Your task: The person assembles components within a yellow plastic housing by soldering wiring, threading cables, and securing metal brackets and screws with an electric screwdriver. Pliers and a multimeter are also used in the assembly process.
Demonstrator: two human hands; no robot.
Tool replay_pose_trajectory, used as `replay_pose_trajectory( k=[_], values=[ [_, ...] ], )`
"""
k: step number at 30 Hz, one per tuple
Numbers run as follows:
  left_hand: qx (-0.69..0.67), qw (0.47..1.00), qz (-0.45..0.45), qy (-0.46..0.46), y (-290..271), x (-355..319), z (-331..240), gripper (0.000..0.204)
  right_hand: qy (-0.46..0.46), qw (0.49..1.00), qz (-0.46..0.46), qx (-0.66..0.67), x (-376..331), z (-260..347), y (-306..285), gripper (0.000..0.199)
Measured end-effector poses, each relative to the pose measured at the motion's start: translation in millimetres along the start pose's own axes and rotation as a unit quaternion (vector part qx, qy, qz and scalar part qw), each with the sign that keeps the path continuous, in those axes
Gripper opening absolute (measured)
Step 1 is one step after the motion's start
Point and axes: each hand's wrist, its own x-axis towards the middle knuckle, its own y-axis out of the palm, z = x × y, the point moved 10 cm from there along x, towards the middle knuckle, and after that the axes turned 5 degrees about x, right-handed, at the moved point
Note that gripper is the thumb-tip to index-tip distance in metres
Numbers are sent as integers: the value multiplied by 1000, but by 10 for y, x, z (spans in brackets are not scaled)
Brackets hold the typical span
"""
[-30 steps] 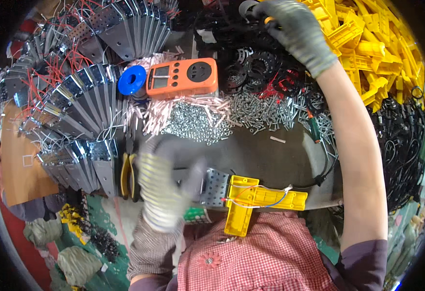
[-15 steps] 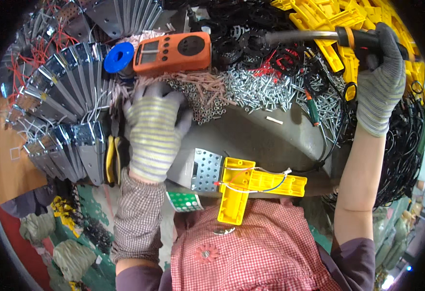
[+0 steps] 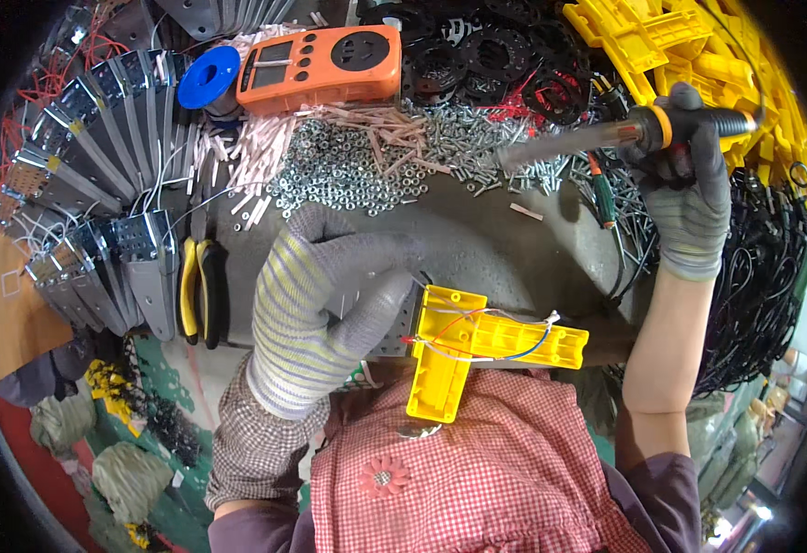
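My right hand (image 3: 684,198), in a striped knit glove, grips a corded soldering iron (image 3: 663,127) by its black handle, below an orange ring. Its metal barrel points left and is blurred. My left hand (image 3: 316,300), gloved too, has thumb and forefinger brought together above the perforated metal plate, which it mostly covers. Whatever is between the fingertips is too small to make out. Just right of them lies a yellow T-shaped plastic housing (image 3: 440,382), open side up, with red, white and blue wires (image 3: 528,346) across it.
Loose nuts (image 3: 329,175), screws (image 3: 477,138) and pale sticks lie beyond my left hand. An orange meter (image 3: 325,69) and blue spool (image 3: 208,78) stand behind them. Yellow-handled pliers (image 3: 199,290) and stacked metal plates (image 3: 99,157) are left; yellow housings (image 3: 680,46) and black cables (image 3: 753,286) are right.
My left hand has moved from the nuts and sticks toward me and right, to the plate and housing. My right hand has come lower and left with the soldering iron.
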Motion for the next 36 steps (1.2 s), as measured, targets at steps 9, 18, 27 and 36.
replay_pose_trajectory(
  k=[9,18,27,36],
  values=[
    [45,999,19,9,265,42,41,16,58,998,-17,-14,-33,-614,239,30],
    [42,999,-17,18,245,32,56,17,70,985,-113,-110,-90,-747,65,31],
    [26,999,-9,-16,254,-1,86,19,33,986,-128,-98,-104,-701,89,31],
    [50,999,-13,-8,239,-22,75,19,34,992,-103,-58,-85,-709,97,30]
  ],
)
